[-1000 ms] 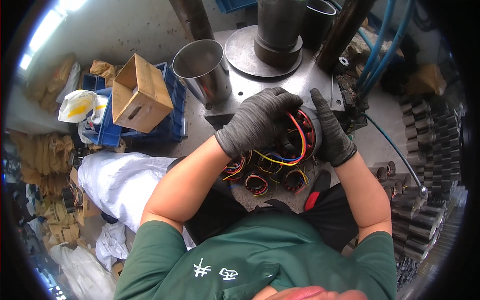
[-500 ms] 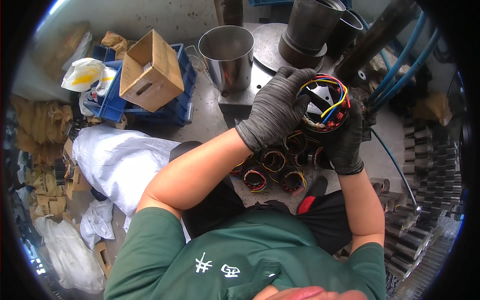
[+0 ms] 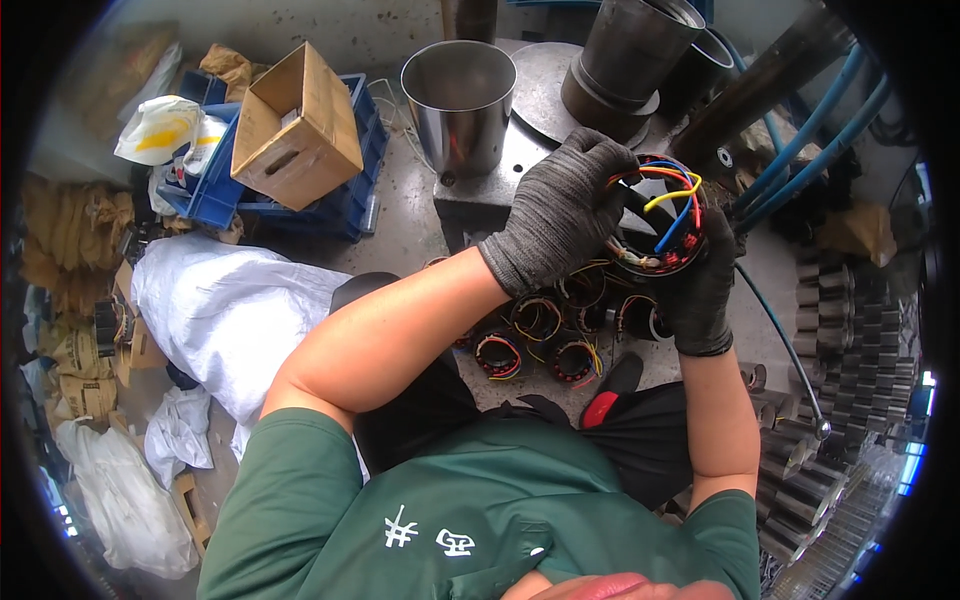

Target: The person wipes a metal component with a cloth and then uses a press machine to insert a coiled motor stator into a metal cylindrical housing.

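Soft, moderately bright light, glints on the metal cylinder [image 3: 462,130], curved blurry edges inside a black fisheye border

From my head, the left one of two fisheyes looks steeply down over my shirt [image 3: 450,515], facing outward past my left hand [image 3: 563,212] and right hand [image 3: 698,285], both near, toward the wall [image 3: 385,40] farther off at the top.

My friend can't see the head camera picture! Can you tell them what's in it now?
A person's gloved left hand and right hand hold a dark ring with red, yellow and blue wires. More wired rings sit on the floor below. Ahead are a shiny metal cylinder and, to its left, a cardboard box on blue bins.
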Demonstrator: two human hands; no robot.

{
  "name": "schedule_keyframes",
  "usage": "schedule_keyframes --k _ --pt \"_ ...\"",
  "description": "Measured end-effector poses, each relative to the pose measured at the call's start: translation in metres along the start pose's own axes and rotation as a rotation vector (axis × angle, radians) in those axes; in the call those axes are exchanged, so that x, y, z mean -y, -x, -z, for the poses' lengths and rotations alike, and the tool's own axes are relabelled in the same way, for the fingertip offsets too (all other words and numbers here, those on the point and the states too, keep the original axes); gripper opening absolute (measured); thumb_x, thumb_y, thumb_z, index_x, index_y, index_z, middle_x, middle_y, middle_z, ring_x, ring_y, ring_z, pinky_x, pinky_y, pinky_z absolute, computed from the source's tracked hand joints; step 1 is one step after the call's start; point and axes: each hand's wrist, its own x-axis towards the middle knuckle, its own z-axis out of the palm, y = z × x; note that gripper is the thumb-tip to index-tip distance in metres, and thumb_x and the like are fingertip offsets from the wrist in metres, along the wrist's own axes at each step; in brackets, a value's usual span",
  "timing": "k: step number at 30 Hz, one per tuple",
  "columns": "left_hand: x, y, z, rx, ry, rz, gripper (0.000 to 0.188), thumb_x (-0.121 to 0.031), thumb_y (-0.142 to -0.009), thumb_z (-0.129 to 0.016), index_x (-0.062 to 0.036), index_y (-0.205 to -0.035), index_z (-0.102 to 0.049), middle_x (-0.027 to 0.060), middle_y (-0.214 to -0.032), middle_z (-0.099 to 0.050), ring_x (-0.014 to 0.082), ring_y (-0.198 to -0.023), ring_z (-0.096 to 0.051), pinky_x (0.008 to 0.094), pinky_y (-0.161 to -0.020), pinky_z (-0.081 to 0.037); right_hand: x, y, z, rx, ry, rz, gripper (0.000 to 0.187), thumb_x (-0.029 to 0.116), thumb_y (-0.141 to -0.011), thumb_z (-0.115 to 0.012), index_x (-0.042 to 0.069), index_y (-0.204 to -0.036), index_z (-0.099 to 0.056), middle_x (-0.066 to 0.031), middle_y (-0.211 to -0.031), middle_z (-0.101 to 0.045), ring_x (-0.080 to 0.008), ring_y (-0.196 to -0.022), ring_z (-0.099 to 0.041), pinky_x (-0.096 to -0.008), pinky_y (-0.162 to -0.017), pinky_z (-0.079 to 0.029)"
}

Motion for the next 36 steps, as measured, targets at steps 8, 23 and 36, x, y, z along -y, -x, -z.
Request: schedule_keyframes --k 8,23,36 --pt "0.007 -0.002 0.0 0.041 0.141 -0.015 0.027 0.002 -0.087 -0.073 -0.0014 -0.112 -0.063 0.0101 -0.119 -0.063 0.0229 -0.109 -0.066 0.0327 -0.092 -0.057 0.008 0.002 0.003 0.008 0.059 -0.005 0.069 0.054 -0.097 -0.061 -0.001 -0.138 -0.056 -0.0182 -0.126 -0.068 -0.0298 -0.112 -0.069 -0.0445 -0.097 -0.059" --pt "-0.007 -0.005 0.015 0.266 -0.282 -0.099 0.053 0.0 -0.072 -0.082 -0.0135 -0.122 -0.072 0.0144 -0.143 -0.058 0.0301 -0.117 -0.068 0.0346 -0.095 -0.058 0.002 0.005 0.012 0.126 0.052 -0.158 0.067 0.038 -0.088 -0.076 -0.002 -0.138 -0.056 -0.017 -0.127 -0.068 -0.0288 -0.112 -0.069 -0.0434 -0.099 -0.058" --pt "-0.006 -0.005 0.016 0.134 -0.025 0.099 0.065 -0.027 -0.085 -0.084 -0.0032 -0.139 -0.056 0.0169 -0.128 -0.066 0.0272 -0.116 -0.066 0.0383 -0.1 -0.054 0.006 0.001 0.004 0.138 0.251 0.025 0.075 0.017 -0.076 -0.078 0.001 -0.144 -0.053 -0.0134 -0.126 -0.069 -0.0261 -0.113 -0.069 -0.0401 -0.1 -0.057"
